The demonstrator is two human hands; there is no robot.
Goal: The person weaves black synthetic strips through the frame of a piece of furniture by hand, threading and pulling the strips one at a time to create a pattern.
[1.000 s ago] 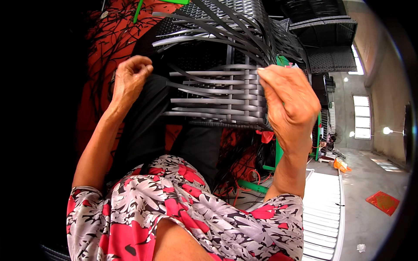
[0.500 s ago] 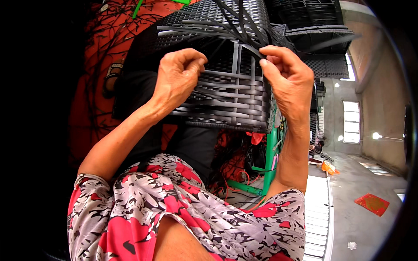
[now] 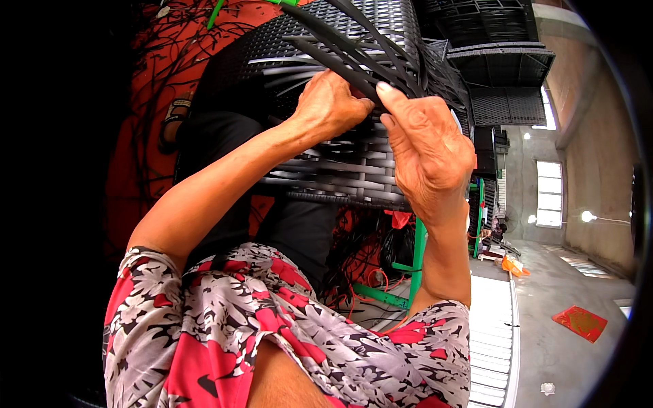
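A half-woven piece of black wicker furniture (image 3: 340, 170) fills the middle of the view. Several loose black plastic strips (image 3: 354, 41) fan out from its upper part. My left hand (image 3: 330, 105) is curled around those strips where they leave the weave. Just to its right, my right hand (image 3: 428, 153) pinches the same bundle with thumb and forefinger. The two hands nearly touch. My patterned red, grey and white sleeves (image 3: 224, 319) fill the lower part.
An orange-red floor covering (image 3: 149, 102) with loose black strands lies to the left. A green metal frame (image 3: 415, 272) stands under the piece. More black woven frames (image 3: 503, 68) are stacked at the upper right, above a grey concrete floor (image 3: 571, 340).
My left hand has moved from the left edge of the weave to the strips at its top middle. My right hand has risen beside it and taken the same strips.
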